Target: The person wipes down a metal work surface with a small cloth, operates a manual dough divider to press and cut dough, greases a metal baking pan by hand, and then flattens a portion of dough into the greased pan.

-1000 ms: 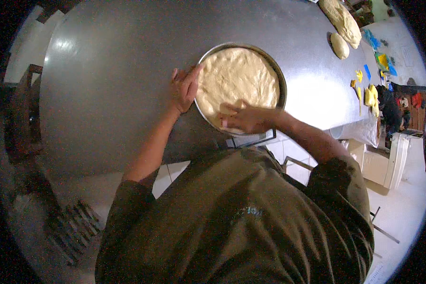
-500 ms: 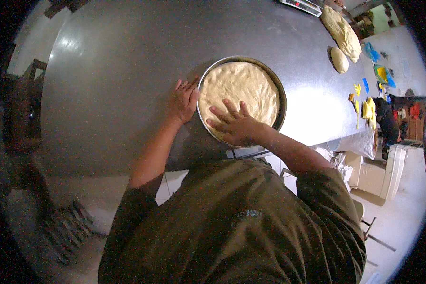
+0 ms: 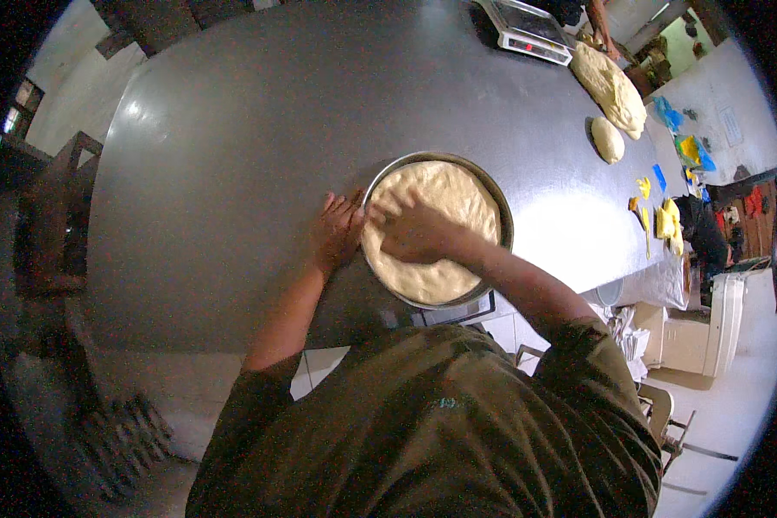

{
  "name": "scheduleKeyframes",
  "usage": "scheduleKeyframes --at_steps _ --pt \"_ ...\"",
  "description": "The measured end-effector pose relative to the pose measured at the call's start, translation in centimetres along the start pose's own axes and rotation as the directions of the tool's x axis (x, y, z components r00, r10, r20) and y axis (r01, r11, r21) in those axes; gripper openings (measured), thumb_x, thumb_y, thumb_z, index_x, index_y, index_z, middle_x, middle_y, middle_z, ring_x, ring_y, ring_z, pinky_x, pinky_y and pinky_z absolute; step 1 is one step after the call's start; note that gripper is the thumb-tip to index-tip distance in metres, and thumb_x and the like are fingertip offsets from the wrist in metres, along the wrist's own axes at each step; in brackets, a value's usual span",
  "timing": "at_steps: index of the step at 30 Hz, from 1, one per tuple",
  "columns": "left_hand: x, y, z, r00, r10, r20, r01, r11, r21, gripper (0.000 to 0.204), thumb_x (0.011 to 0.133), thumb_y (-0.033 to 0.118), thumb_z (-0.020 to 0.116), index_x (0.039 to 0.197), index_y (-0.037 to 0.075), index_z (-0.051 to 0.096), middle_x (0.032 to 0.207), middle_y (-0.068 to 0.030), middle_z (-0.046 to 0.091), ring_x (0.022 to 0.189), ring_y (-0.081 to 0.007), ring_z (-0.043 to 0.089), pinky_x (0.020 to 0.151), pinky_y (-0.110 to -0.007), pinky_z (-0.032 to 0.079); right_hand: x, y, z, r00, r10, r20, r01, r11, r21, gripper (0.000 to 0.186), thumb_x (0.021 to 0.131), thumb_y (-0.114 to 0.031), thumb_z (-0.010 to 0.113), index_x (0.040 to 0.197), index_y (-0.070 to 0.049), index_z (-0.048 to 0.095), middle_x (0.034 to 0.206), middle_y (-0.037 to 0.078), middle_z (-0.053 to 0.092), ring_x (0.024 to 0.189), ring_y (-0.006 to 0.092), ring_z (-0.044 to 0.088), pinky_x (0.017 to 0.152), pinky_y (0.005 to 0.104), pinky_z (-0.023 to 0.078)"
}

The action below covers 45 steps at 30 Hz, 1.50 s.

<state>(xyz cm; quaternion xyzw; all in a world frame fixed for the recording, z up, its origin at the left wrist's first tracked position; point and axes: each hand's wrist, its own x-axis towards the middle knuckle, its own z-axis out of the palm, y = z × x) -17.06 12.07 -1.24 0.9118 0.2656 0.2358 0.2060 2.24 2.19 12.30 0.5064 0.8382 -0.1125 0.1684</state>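
A wide round metal pan (image 3: 508, 243) sits near the front edge of the table, filled with a flattened sheet of pale dough (image 3: 445, 190). My right hand (image 3: 419, 231) lies on the left-middle part of that dough, palm down. Its fingers are spread and slightly smeared by motion. Against the outside of the pan's left rim rests my left hand (image 3: 338, 231), fingers stretched out and the thumb side touching the metal. The dough under my right palm is hidden.
The metal table (image 3: 233, 190) spreads far to the left. At the back right are a scale (image 3: 531, 39), a large dough mass (image 3: 609, 91), a smaller dough piece (image 3: 607, 141) and another person's hand (image 3: 602, 34). Yellow scraps (image 3: 645, 187) and a yellow bundle (image 3: 668, 226) lie at right.
My right hand has shifted from the dough's near side to its left-middle part. The view has tilted, showing more of the scale and the other person's hand. My left hand remains at the rim.
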Motion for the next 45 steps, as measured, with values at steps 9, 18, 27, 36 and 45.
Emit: scheduleKeyframes --at_steps 9,18,27,36,45 --pt "0.0 0.7 -0.3 0.991 -0.127 0.035 0.127 0.992 -0.015 0.050 0.110 0.027 0.036 0.148 0.000 0.054 0.151 -0.0226 0.056 0.137 -0.0432 0.053 0.126 -0.054 0.025 1.5 1.1 2.3 0.998 0.057 -0.035 -0.050 0.985 0.166 0.069 0.109 -0.048 0.037 0.160 -0.002 0.035 0.167 0.025 0.026 0.155 0.0475 0.025 0.119 0.0716 0.026" --pt "-2.3 -2.8 2.4 0.884 -0.418 -0.211 0.461 0.854 0.240 0.062 0.108 0.034 0.048 0.162 0.008 0.036 0.164 -0.0164 0.043 0.143 -0.0442 0.047 0.127 -0.056 0.024 -2.8 11.4 2.5 0.974 0.170 0.149 -0.223 0.613 0.758 0.081 0.105 -0.070 0.033 0.164 -0.014 0.032 0.172 0.020 0.020 0.159 0.0418 0.020 0.127 0.0594 0.023" --pt "-1.1 2.4 0.0 0.878 -0.469 -0.097 0.440 0.710 0.550 0.090 0.096 0.038 0.071 0.168 0.016 0.023 0.176 -0.0087 0.021 0.151 -0.0432 0.037 0.128 -0.058 0.022 -10.0 13.4 2.4 0.955 0.025 0.294 -0.226 0.702 0.675 0.094 0.099 -0.080 0.031 0.154 -0.005 0.049 0.154 0.026 0.050 0.144 0.0505 0.046 0.124 0.0598 0.030" --pt "-0.3 3.7 -0.1 0.852 -0.514 -0.100 0.454 0.631 0.629 0.084 0.098 0.028 0.070 0.168 0.019 0.024 0.176 -0.0102 0.021 0.155 -0.0392 0.032 0.128 -0.059 0.021 -18.6 4.8 8.8 0.984 0.104 0.143 -0.157 0.884 0.441 0.084 0.108 -0.065 0.030 0.147 0.006 0.051 0.155 0.026 0.051 0.151 0.0416 0.041 0.130 0.0581 0.014" --pt "1.7 -3.0 0.5 0.754 -0.582 -0.304 0.445 0.793 -0.416 0.092 0.100 0.052 0.065 0.170 0.019 0.017 0.176 -0.0143 0.017 0.162 -0.0355 0.017 0.130 -0.059 0.007 -26.4 3.6 19.7 0.504 0.863 0.025 -0.369 0.189 0.910 0.067 0.107 -0.054 0.050 0.159 -0.013 0.046 0.159 0.024 0.048 0.153 0.0529 0.031 0.126 0.0686 0.007"
